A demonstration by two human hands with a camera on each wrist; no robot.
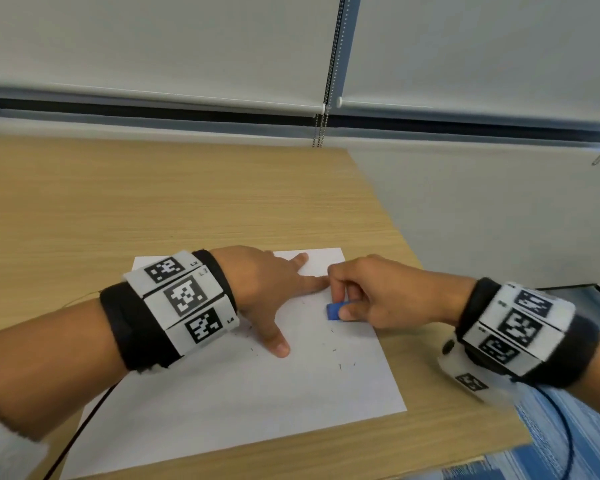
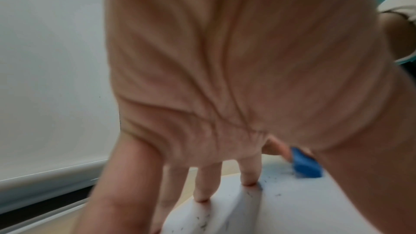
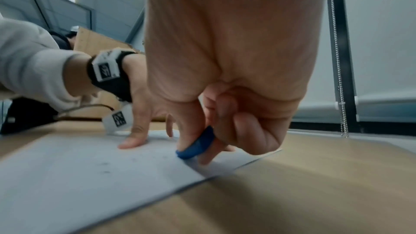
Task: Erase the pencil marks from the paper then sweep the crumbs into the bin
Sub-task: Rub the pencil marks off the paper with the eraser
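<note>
Right hand (image 1: 381, 296) grip pinches blue eraser (image 1: 335, 310) on paper (image 1: 291, 393) — left hand (image 1: 267, 289) flat, fingers spread, pressing it.

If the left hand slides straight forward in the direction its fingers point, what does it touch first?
Probably the right hand, which pinches the blue eraser: the left hand's index fingertip already lies almost against its knuckles.

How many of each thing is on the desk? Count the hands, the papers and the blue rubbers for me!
Hands: 2, the left hand pressing flat on the sheet and the right hand pinching the rubber
Paper: 1
Blue rubber: 1
Total: 4
The little dark crumbs on the sheet are too small and scattered to count.
</note>
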